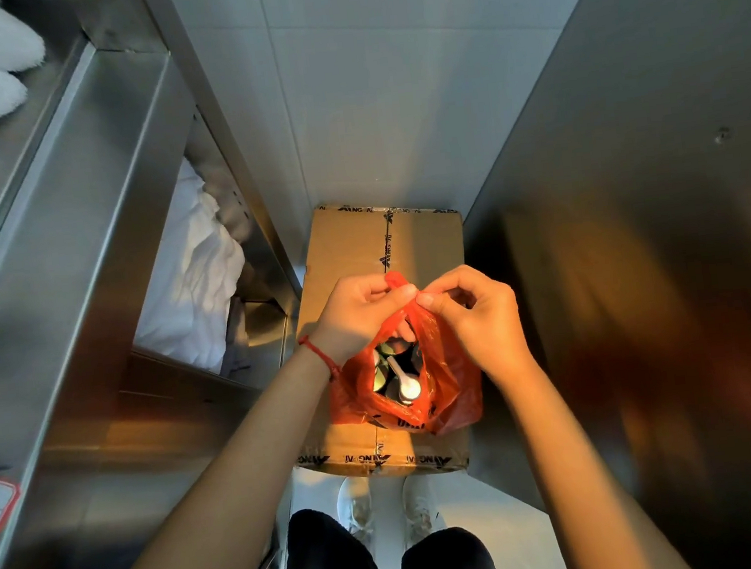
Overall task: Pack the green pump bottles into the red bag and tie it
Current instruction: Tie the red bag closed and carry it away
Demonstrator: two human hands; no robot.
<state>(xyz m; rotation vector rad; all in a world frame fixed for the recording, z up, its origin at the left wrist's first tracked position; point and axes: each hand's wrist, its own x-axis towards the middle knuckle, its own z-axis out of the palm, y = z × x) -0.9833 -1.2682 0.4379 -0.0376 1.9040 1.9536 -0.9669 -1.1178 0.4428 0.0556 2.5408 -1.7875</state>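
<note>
Fingers (404, 291) of both hands pinched on red bag (447, 369) handles.

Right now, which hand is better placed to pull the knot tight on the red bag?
Roughly even, slight edge to the left hand: it pinches the raised handle tip of the red bag. The right hand pinches the handle beside it. The mouth is open; a white pump shows inside.

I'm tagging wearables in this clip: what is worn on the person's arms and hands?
Both forearms are bare, with no sleeves in view and no gloves. The left hand has a thin red string bracelet around its wrist. The right hand shows no bracelet, watch or ring.
</note>
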